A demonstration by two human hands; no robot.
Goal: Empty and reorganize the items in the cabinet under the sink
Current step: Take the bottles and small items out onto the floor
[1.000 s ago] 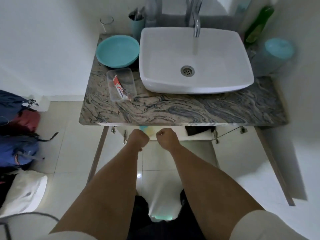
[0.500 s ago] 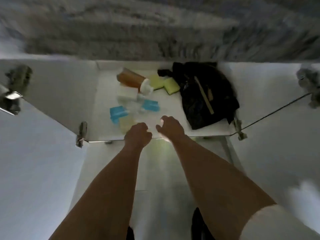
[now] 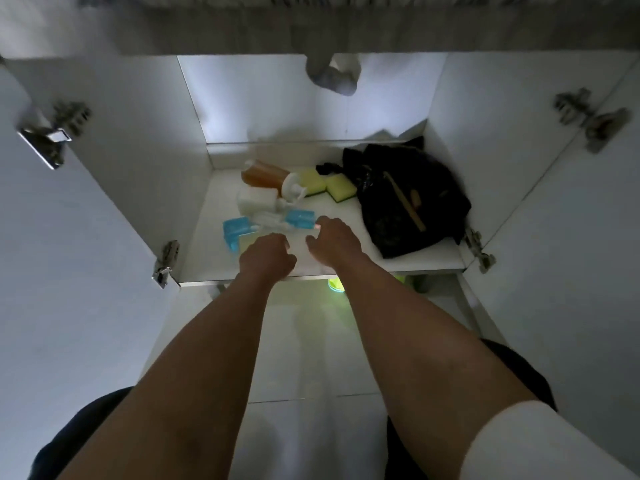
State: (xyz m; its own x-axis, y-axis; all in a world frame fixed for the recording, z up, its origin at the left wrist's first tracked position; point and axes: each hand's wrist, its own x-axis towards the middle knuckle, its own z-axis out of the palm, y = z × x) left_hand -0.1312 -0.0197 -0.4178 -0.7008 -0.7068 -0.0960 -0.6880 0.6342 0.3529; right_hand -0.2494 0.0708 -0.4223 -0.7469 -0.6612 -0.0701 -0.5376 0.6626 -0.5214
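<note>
The white cabinet (image 3: 391, 265) under the sink stands with both doors open. On its floor lie an amber pump bottle (image 3: 263, 176), a white bottle (image 3: 258, 200), two blue plastic pieces (image 3: 235, 230), two yellow sponges (image 3: 327, 188) and a black plastic bag (image 3: 405, 202) with a wooden stick on it. My left hand (image 3: 266, 258) hovers over the front of the shelf, fingers loosely curled, holding nothing. My right hand (image 3: 330, 244) reaches beside it with fingers spread near the right blue piece. Whether it touches the piece I cannot tell.
The left door (image 3: 69, 237) and right door (image 3: 571, 237) swing outward with metal hinges showing. A grey drain pipe (image 3: 332, 74) hangs at the top of the cabinet. Pale floor tiles (image 3: 304, 358) lie below, with my knees at the frame's bottom corners.
My view dropped from the countertop down into the cabinet. Both hands moved forward over the shelf floor, and the right hand's fingers spread out.
</note>
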